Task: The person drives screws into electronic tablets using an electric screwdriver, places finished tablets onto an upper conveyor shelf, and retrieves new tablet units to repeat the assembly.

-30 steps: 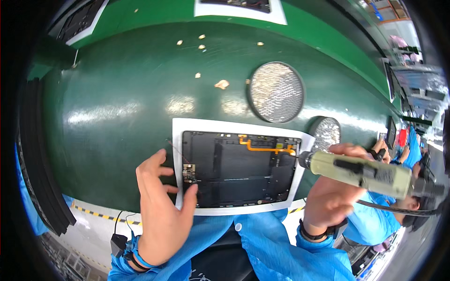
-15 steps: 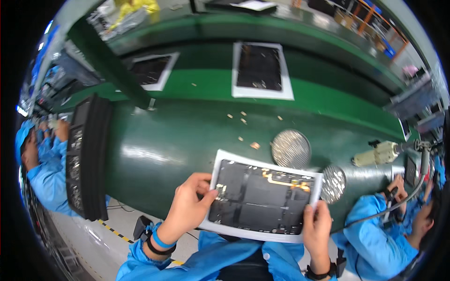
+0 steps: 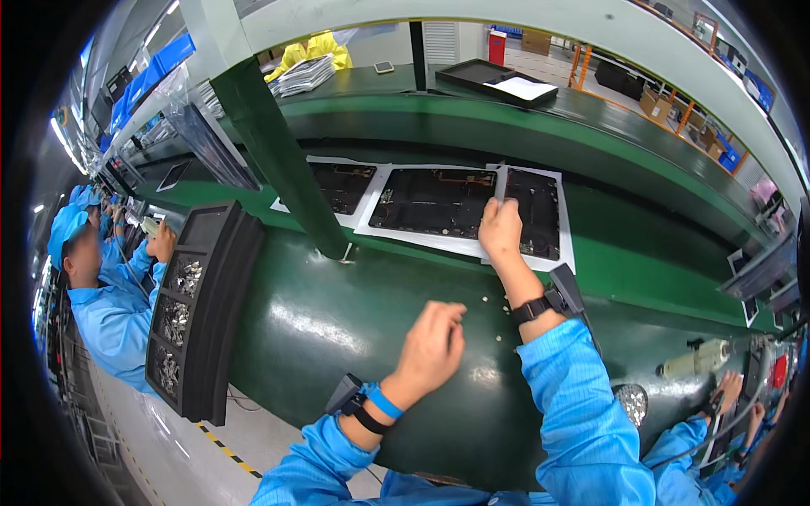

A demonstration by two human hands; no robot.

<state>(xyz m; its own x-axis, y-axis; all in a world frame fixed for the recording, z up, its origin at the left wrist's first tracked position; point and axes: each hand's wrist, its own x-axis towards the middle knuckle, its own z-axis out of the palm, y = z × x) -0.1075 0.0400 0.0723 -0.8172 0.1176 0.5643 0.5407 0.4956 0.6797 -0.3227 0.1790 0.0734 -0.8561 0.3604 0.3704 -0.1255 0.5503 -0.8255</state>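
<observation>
My right hand [image 3: 500,229] reaches to the far belt and pinches the right edge of an uncovered tablet [image 3: 434,202], whose black inside and gold ribbon cable show. The tablet lies on a white sheet [image 3: 364,221]. Its right end overlaps a second tablet [image 3: 540,211] on another white sheet. To the left lies a third tablet [image 3: 346,187], partly hidden by a green post. My left hand [image 3: 430,347] hovers over the near green table with loosely bent fingers and nothing visible in them.
A black divided tray [image 3: 196,312] with small metal parts stands at the left. The green post [image 3: 278,156] rises between table and belt. Small pale bits [image 3: 498,338] lie near my right forearm. A round dish [image 3: 631,403] and a cream hand tool [image 3: 694,360] are at right. Co-workers sit both sides.
The tablet has gone from both hands near my body to the far belt, between the other two. My left hand has let go; my right still grips it. The view has shifted.
</observation>
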